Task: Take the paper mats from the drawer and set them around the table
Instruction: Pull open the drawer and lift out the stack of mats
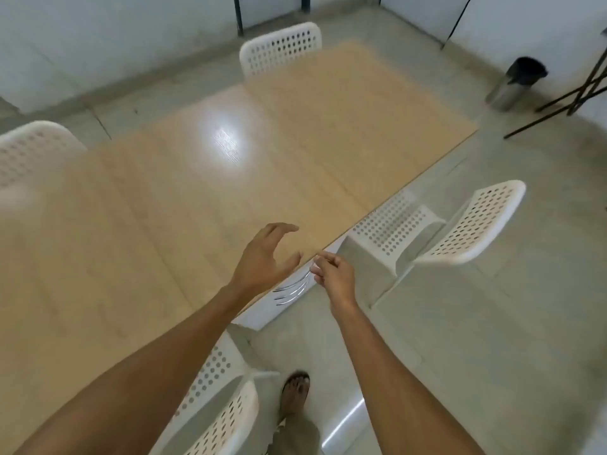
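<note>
Chairs [473, 221] around table [197, 178] (drawer [282, 300] beneath) — near-right.

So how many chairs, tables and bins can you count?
White perforated chairs: 4 (far end, left, right, near)
Wooden table: 1
Metal bin: 1
Total: 6

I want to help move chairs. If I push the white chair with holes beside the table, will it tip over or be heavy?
The white chair is probably light: its seat and back look like thin plastic full of holes. Pushed high on the back, it might tip. On the smooth floor it would likely slide.
</note>
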